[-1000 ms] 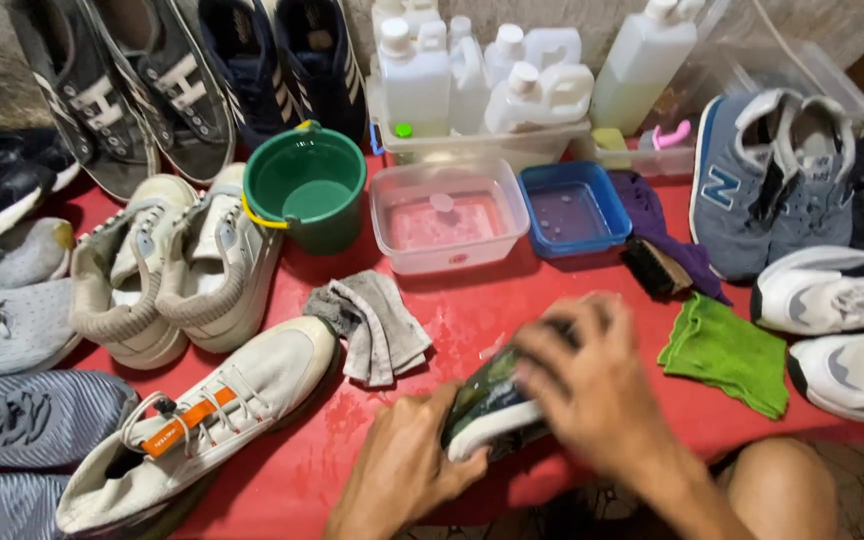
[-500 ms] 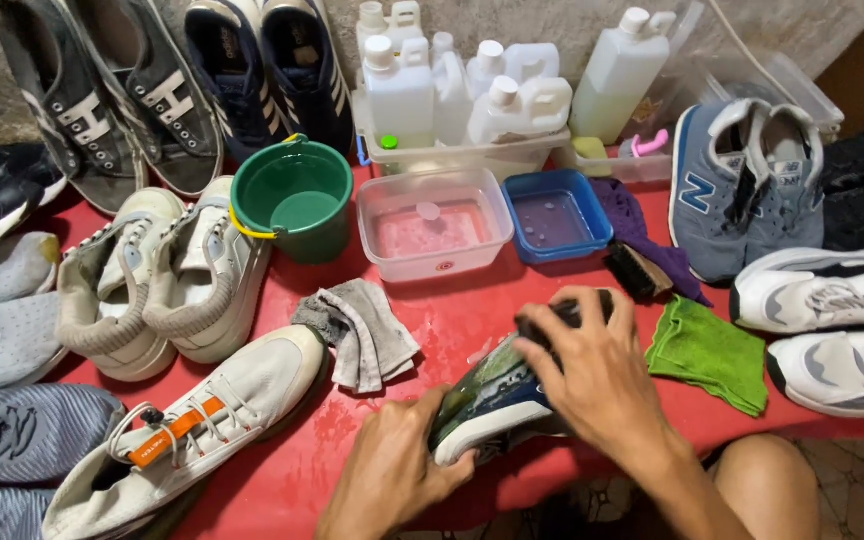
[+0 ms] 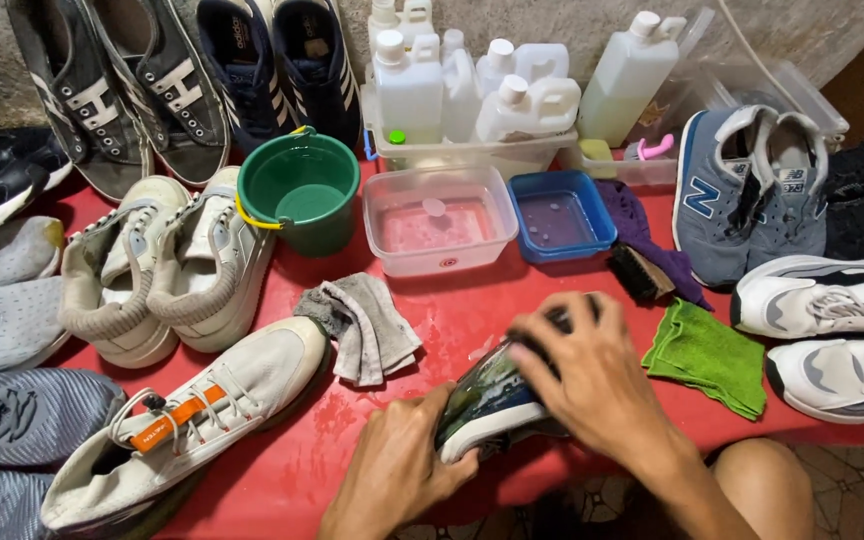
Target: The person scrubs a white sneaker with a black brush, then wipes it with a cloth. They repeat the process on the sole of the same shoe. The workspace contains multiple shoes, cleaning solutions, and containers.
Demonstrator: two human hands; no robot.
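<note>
The fingers (image 3: 537, 352) of the right hand (image 3: 592, 385) are curled tight over a dark brush (image 3: 564, 322), pressing it onto the side of a dark blue shoe (image 3: 487, 400) with a white sole. The left hand (image 3: 402, 465) clamps its fingers around the shoe's near end, thumb on the upper, holding it tilted on its edge at the front of the red table (image 3: 302, 460).

Just left of the shoe lies a crumpled grey cloth (image 3: 362, 325), and beyond that a white high-top shoe (image 3: 202, 420) with an orange tag on its laces. To the right, a folded green cloth (image 3: 707, 355) lies flat, with a second dark brush (image 3: 637, 272) resting on a purple cloth (image 3: 642, 220) behind it.

Further back stand a clear rectangular tub (image 3: 442, 220) of pinkish water, a smaller blue tub (image 3: 564, 215) beside it, and a round green bucket (image 3: 302, 190) with a yellow handle. Behind these, a clear tray (image 3: 472, 152) holds several white plastic jugs (image 3: 412, 85) with white caps; a taller bottle (image 3: 627, 75) of pale yellowish liquid stands just right of it.

Pairs of shoes ring the table: beige sneakers (image 3: 162, 270) on the left, grey-blue sneakers (image 3: 752, 190) and white ones (image 3: 832, 330) on the right.
</note>
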